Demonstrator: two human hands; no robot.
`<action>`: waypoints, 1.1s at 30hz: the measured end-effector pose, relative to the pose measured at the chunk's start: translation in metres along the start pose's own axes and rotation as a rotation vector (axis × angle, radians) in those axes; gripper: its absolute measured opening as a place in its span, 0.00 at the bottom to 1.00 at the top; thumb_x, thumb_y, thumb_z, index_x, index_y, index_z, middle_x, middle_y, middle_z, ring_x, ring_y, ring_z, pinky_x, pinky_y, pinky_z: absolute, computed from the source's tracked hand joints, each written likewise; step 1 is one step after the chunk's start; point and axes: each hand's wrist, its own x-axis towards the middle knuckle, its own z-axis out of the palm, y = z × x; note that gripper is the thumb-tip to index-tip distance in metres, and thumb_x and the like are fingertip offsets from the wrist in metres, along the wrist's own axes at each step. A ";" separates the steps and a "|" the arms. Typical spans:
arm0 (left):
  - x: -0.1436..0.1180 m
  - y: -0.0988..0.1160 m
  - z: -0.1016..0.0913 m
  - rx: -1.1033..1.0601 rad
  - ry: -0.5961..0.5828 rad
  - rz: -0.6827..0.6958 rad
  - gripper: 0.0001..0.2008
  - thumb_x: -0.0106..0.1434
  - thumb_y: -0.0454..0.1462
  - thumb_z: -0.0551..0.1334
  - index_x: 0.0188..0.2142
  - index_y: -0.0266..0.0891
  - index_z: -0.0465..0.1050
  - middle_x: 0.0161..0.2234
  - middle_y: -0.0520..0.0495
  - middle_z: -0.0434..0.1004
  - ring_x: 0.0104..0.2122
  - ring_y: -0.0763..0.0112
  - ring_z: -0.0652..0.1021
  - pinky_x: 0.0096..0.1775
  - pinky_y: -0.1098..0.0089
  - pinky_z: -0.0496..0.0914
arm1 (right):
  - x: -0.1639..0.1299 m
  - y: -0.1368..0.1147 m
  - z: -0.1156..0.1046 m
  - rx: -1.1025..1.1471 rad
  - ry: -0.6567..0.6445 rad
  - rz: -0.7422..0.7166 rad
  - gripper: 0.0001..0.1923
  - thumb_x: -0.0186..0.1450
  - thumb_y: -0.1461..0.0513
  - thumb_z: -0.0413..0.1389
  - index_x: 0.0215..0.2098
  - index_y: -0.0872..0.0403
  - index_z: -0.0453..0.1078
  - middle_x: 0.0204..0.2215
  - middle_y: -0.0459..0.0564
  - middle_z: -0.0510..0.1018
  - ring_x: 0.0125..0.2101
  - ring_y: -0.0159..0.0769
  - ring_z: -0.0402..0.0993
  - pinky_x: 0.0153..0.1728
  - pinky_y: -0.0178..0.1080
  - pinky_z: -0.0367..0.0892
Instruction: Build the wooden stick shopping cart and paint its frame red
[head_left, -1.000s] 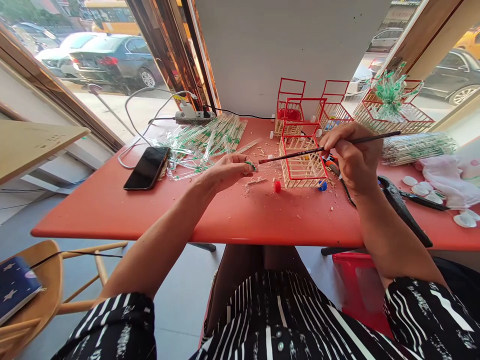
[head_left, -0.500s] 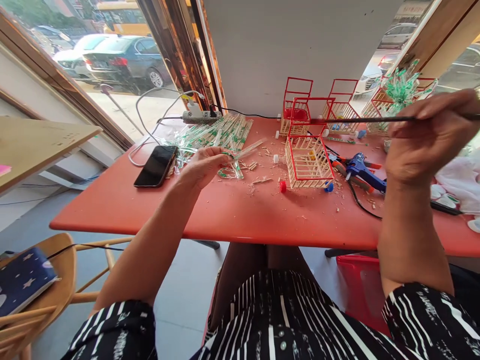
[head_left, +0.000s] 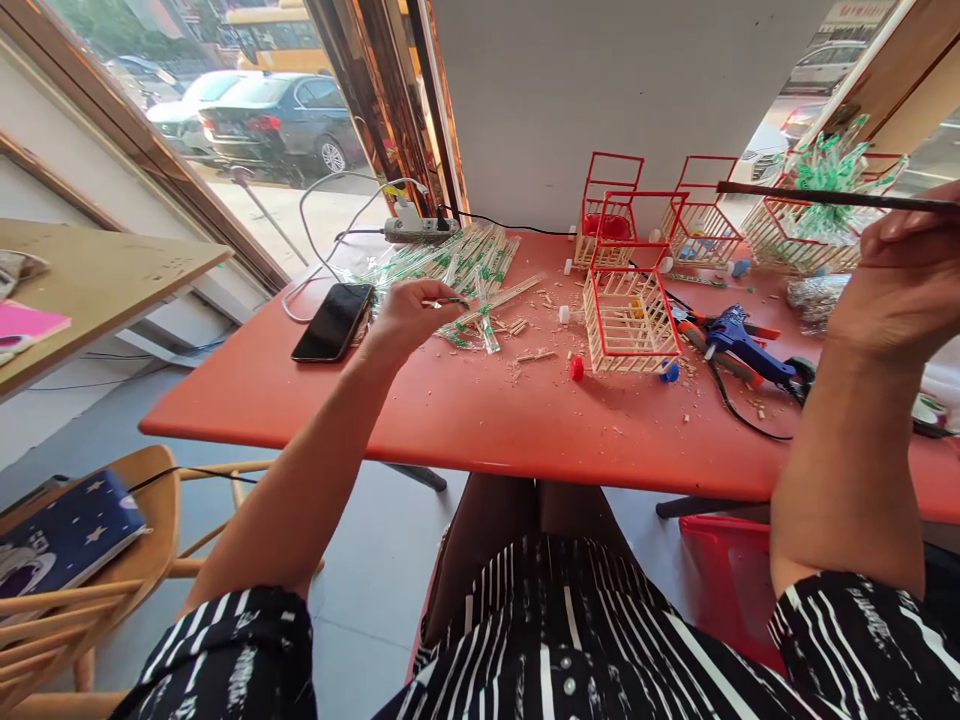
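Observation:
My left hand (head_left: 411, 318) hovers over the table's left half with thumb and forefinger pinched. Something small and dark green shows at its fingertips, too small to name, close to clear wrappers with green print (head_left: 486, 322). At the right edge, my raised right hand (head_left: 900, 280) is closed round a long, thin dark stick (head_left: 817, 195) pointing left. Part of this hand is cut off by the frame. Between my hands stands a small cart of pale wooden sticks with red edges (head_left: 631, 318), on red and blue wheels.
More small carts (head_left: 701, 232) stand behind, one bearing green-and-clear wrappers (head_left: 832, 185). A blue glue gun (head_left: 742, 345) lies right of the front cart. A black phone (head_left: 332, 322), a power strip (head_left: 420, 230) and scattered wood bits (head_left: 536, 356) are on the red table (head_left: 450, 430).
The view has turned left, so the scene sits further right. My right hand has moved up and right with the stick, away from the carts. My left hand stays near the wrappers, still pinched.

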 end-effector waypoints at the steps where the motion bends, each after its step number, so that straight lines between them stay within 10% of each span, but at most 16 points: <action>1: 0.001 -0.001 0.007 0.066 0.002 0.056 0.07 0.51 0.40 0.73 0.29 0.41 0.82 0.26 0.51 0.73 0.29 0.69 0.69 0.35 0.67 0.65 | -0.002 0.001 -0.002 0.026 -0.079 -0.145 0.33 0.75 0.75 0.34 0.24 0.49 0.71 0.20 0.39 0.68 0.16 0.23 0.62 0.20 0.39 0.52; 6: 0.011 -0.016 0.033 0.407 -0.065 0.296 0.06 0.58 0.35 0.67 0.28 0.43 0.85 0.37 0.43 0.82 0.46 0.55 0.77 0.56 0.56 0.70 | -0.001 0.005 -0.008 0.005 -0.142 -0.235 0.35 0.73 0.75 0.31 0.22 0.50 0.72 0.19 0.41 0.69 0.15 0.25 0.62 0.22 0.43 0.48; 14: 0.002 -0.036 0.030 0.656 -0.297 0.433 0.10 0.59 0.37 0.65 0.34 0.45 0.88 0.42 0.40 0.85 0.55 0.44 0.77 0.63 0.46 0.66 | 0.000 0.006 -0.005 0.005 -0.126 -0.273 0.27 0.71 0.77 0.43 0.22 0.50 0.71 0.19 0.40 0.68 0.15 0.25 0.59 0.19 0.39 0.45; 21: -0.009 -0.029 0.034 0.667 -0.274 0.475 0.20 0.72 0.44 0.56 0.26 0.45 0.78 0.36 0.39 0.83 0.52 0.47 0.78 0.59 0.50 0.67 | -0.011 0.008 -0.007 -0.148 -0.273 -0.396 0.10 0.61 0.61 0.62 0.22 0.47 0.72 0.20 0.45 0.66 0.16 0.32 0.62 0.17 0.41 0.52; 33: -0.008 0.013 0.025 0.519 -0.119 0.503 0.18 0.74 0.49 0.59 0.33 0.46 0.81 0.40 0.41 0.85 0.49 0.49 0.79 0.60 0.51 0.68 | -0.001 -0.016 -0.011 -0.337 -0.329 -0.428 0.12 0.62 0.57 0.62 0.21 0.46 0.71 0.19 0.47 0.65 0.19 0.35 0.62 0.21 0.43 0.52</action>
